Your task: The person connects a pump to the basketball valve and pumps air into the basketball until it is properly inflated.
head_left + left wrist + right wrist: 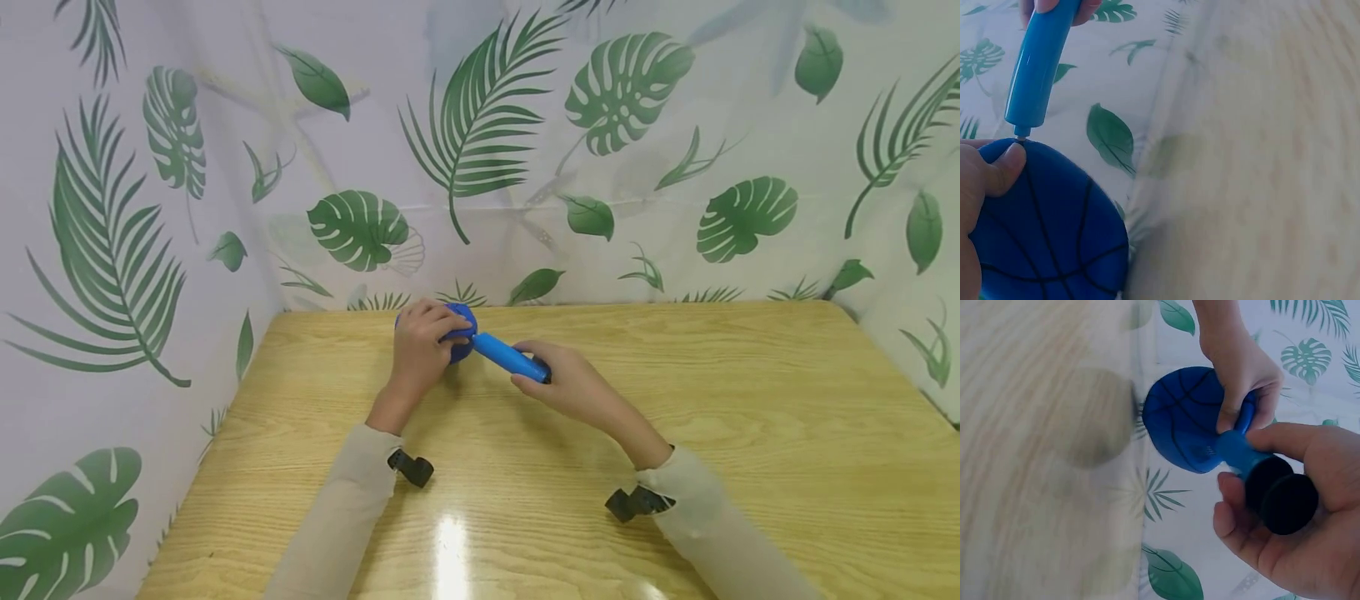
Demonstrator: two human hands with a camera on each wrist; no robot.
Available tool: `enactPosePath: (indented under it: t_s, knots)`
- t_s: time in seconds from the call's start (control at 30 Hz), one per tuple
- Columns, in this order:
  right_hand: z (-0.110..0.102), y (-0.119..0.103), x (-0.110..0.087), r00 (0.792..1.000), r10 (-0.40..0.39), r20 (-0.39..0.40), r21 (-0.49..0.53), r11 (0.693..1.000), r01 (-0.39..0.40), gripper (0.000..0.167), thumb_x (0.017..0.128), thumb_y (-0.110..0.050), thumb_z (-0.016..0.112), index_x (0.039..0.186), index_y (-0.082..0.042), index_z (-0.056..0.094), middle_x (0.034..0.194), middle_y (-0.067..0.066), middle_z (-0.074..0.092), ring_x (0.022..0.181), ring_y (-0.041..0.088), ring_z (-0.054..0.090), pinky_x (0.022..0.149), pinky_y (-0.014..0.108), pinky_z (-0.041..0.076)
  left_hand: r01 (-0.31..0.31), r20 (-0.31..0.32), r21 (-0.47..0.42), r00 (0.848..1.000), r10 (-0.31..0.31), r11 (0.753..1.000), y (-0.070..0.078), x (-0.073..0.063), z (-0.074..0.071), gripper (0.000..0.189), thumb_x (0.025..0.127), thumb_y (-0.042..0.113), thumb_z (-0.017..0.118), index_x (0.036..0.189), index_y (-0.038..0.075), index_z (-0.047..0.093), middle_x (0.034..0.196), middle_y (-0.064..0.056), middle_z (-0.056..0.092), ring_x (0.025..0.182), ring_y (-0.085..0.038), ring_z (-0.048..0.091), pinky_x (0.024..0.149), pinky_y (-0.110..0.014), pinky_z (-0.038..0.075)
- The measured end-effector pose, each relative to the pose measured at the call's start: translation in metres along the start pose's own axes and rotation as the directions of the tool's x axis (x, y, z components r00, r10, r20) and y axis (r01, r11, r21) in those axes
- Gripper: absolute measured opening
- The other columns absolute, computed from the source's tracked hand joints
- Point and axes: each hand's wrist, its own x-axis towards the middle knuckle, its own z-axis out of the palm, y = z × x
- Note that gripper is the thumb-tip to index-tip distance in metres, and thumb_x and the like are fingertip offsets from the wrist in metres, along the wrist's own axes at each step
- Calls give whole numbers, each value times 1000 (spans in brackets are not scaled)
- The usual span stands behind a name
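Observation:
A blue ball with black basketball lines [1054,231] is at the far side of the table, and its top looks dented in the right wrist view. My left hand [422,340] grips it from above, thumb beside the spot where the pump meets it. A blue hand pump [508,357] points at the ball, its narrow tip at the ball's surface. My right hand [570,382] holds the pump around its barrel near the black handle [1288,503]. Whether the tip is inside the ball cannot be made out.
The wood-grain table [720,400] reaches back to a white leaf-print cloth [525,167], which also hangs at the left and right. Black straps with small devices [412,468] sit on both wrists over pale sleeves [330,517].

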Motion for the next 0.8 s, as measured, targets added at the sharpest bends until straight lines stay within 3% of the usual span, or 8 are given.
enactPosePath:
  t_s: [0.1,0.23,0.33,0.47,0.53,0.63,0.8]
  knots:
    - [3,2,0,1000,-9,5,-24,1000,9,45,100,-21,67,138,0,59,115,16,70,90,23,62,79,39,52,-22,41,57,999,20,998,-1,-2,2,13,80,12,86,93,13,83,94,-3,78,98,-25,67,97,-49,49]
    - [1,4,0,996,-2,-85,-43,999,-2,47,98,-21,71,138,-1,60,115,18,71,91,24,64,79,41,54,-71,148,59,987,62,996,8,-1,1,21,85,10,82,105,15,81,112,-4,76,112,-27,64,106,-57,42]
    - [-3,4,0,989,-13,-147,-17,1000,10,46,96,-21,73,137,-2,62,108,17,72,86,25,64,74,36,53,-82,249,-18,965,84,996,22,3,2,39,84,7,82,121,16,75,124,-6,72,123,-28,60,114,-61,34]
    - [-8,3,-1,985,-40,-168,36,998,47,45,97,-19,73,137,-3,61,109,16,72,85,22,64,72,30,52,-59,372,-89,924,89,994,42,5,8,60,87,20,83,142,12,59,137,-7,65,133,-27,56,121,-59,29]
    - [-10,2,-1,984,-58,-166,59,996,69,44,97,-20,72,137,-3,60,103,14,72,82,20,63,69,28,51,-48,399,-101,913,85,994,50,3,12,65,92,26,79,148,8,52,141,-8,63,134,-27,55,121,-57,30]
    - [-11,-1,-2,985,-70,-161,79,993,83,42,99,-22,70,135,-6,60,88,8,67,72,17,57,63,26,48,-30,390,-112,918,72,993,55,1,17,60,97,25,71,149,6,49,141,-8,62,132,-27,57,119,-55,34]
    - [-21,-8,-7,984,-60,-167,69,995,72,39,98,-24,70,134,-11,62,91,5,68,74,15,59,65,28,49,-69,299,-93,950,94,993,56,2,16,50,96,28,70,141,10,58,128,-6,69,121,-25,63,113,-49,42]
